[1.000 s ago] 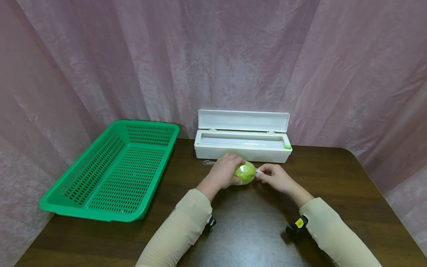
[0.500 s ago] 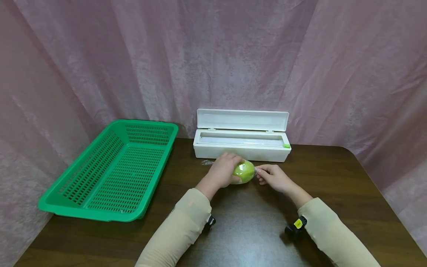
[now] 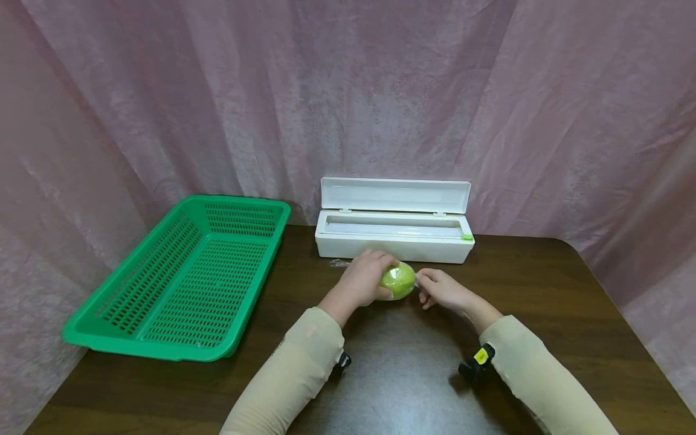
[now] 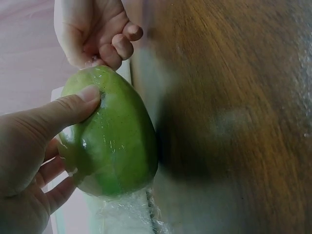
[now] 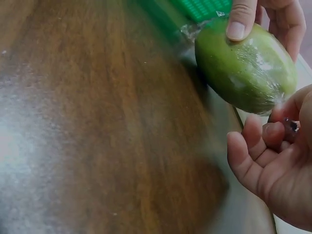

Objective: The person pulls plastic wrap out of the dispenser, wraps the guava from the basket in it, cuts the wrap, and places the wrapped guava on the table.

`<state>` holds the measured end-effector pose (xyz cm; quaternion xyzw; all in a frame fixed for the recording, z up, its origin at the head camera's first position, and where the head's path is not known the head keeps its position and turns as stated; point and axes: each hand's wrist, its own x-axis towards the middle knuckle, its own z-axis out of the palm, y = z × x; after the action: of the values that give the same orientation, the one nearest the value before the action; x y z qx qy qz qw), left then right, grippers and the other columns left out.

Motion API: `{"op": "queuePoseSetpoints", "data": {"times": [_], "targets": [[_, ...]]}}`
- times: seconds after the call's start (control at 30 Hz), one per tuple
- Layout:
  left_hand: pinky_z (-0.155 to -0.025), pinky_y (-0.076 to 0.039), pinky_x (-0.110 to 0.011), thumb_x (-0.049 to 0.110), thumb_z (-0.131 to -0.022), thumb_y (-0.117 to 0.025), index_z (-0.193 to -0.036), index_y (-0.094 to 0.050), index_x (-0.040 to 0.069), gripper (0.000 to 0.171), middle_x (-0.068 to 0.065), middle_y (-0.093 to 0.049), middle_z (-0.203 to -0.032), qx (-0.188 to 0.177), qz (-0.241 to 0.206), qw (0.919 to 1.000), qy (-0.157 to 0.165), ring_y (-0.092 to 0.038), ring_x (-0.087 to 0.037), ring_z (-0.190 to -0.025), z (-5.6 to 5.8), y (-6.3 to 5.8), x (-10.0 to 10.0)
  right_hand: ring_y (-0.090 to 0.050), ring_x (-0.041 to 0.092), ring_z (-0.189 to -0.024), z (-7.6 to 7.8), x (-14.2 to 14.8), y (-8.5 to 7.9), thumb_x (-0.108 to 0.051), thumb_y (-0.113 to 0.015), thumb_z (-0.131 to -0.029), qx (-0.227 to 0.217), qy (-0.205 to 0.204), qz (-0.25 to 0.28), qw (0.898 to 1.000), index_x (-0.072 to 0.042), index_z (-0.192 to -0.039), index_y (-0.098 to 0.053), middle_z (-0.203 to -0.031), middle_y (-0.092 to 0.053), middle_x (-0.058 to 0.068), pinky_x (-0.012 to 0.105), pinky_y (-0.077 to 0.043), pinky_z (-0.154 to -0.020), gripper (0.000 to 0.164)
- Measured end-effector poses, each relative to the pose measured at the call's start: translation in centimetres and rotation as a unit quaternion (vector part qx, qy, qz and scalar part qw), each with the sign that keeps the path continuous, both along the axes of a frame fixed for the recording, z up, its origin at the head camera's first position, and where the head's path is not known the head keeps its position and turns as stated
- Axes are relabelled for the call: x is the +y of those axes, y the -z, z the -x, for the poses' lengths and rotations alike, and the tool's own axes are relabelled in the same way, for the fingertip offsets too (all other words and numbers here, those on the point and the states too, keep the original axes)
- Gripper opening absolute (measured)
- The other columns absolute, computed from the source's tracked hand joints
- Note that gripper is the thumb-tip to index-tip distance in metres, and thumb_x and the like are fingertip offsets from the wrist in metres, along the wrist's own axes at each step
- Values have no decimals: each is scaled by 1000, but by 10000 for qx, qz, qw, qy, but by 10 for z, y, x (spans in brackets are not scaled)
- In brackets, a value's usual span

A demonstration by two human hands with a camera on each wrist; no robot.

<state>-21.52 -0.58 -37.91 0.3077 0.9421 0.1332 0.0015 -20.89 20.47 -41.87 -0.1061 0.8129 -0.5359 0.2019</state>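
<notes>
A green mango [image 3: 398,280], wrapped in clear cling film, is held just in front of the white box. My left hand [image 3: 363,280] grips it from the left, with the thumb [image 4: 73,109] lying along its skin in the left wrist view. At the mango's right end my right hand [image 3: 443,291] pinches the gathered film; a bit of the twisted film [image 5: 291,126] shows between its fingers in the right wrist view. Loose crinkled film [image 4: 129,212] sticks out from the other end of the mango. The film looks tight and shiny over the fruit.
A long white cling film box [image 3: 394,249] stands behind the hands, its lid [image 3: 396,194] raised and a roll inside. On the left lies a green plastic basket [image 3: 157,349] with slotted walls. Pink curtains [image 3: 402,90] hang behind the brown wooden table [image 3: 544,284].
My right hand has turned a little at the film end, and its wrist has shifted slightly left. The left hand and the mango have stayed almost in place.
</notes>
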Motion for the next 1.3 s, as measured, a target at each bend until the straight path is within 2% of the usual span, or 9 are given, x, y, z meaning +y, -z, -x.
{"op": "queuePoseSetpoints", "data": {"times": [0.2,0.37,0.47,0.6,0.9,1.03,1.1,1.17,1.3], "targets": [[-107,-37,-35,33,-73,-81,-129,-56,16,64,0,-55,-133,-50,-83,9999,30,-48,-19,-123,2,0,-2,-59,18,-67,-2,2,-1,-24,-34,-103,122,260,-85,9996,11,-97,-51,-77,-56,12,33,-54,-58,39],[-107,-36,-36,32,-72,-82,-129,-56,15,64,-1,-56,-133,-150,-276,9995,33,-47,-21,-124,4,-1,-6,-64,20,-72,-6,11,1,-29,-33,-104,1317,413,-815,9871,4,-119,-56,-99,-65,22,32,-53,-58,43],[-107,-36,-36,30,-72,-82,-128,-56,14,64,-2,-56,-133,-283,-439,9986,10,-47,-22,-124,6,0,-10,-64,17,-75,-9,13,4,-22,-48,-100,2399,228,-1390,9605,-3,-125,-55,-101,-67,15,27,-52,-63,32],[-106,-37,-36,29,-71,-83,-128,-57,13,64,-2,-57,-132,-396,-612,9973,13,-47,-22,-122,7,1,-12,-60,8,-74,-11,13,8,-17,-67,-89,3411,-52,-1841,9218,-8,-127,-55,-101,-67,4,25,-50,-65,41],[-105,-38,-35,27,-73,-82,-128,-56,14,63,-2,-56,-133,-550,-754,9956,-24,-46,-21,-123,9,4,-12,-66,11,-82,-7,9,8,-15,-72,-83,4846,-4,-2280,8445,-14,-109,-66,-98,-70,-1,31,-55,-69,27],[-106,-38,-35,28,-73,-82,-129,-56,14,63,-1,-55,-134,-564,-745,9956,-34,-45,-21,-124,9,4,-11,-69,14,-83,-4,10,10,-12,-74,-79,5295,2,-2068,8227,-10,-102,-70,-94,-72,1,31,-56,-69,23],[-106,-38,-35,28,-73,-82,-129,-56,14,63,-1,-55,-134,-564,-748,9956,-36,-45,-21,-125,9,3,-11,-69,16,-82,-3,9,12,-9,-74,-78,5330,38,-1902,8245,-8,-99,-71,-92,-73,3,32,-56,-68,21],[-106,-38,-36,28,-73,-82,-129,-56,15,63,-1,-55,-134,-560,-748,9956,-31,-45,-21,-125,9,3,-11,-69,16,-79,-2,9,13,-7,-74,-79,5153,110,-1701,8399,-7,-96,-72,-89,-73,4,30,-56,-67,18],[-105,-38,-35,28,-73,-82,-129,-56,15,63,-1,-56,-133,-547,-756,9956,-19,-45,-20,-123,9,3,-10,-66,10,-69,-2,6,14,-9,-70,-84,4223,422,-1174,8978,-6,-91,-72,-80,-72,4,23,-54,-61,8]]}}
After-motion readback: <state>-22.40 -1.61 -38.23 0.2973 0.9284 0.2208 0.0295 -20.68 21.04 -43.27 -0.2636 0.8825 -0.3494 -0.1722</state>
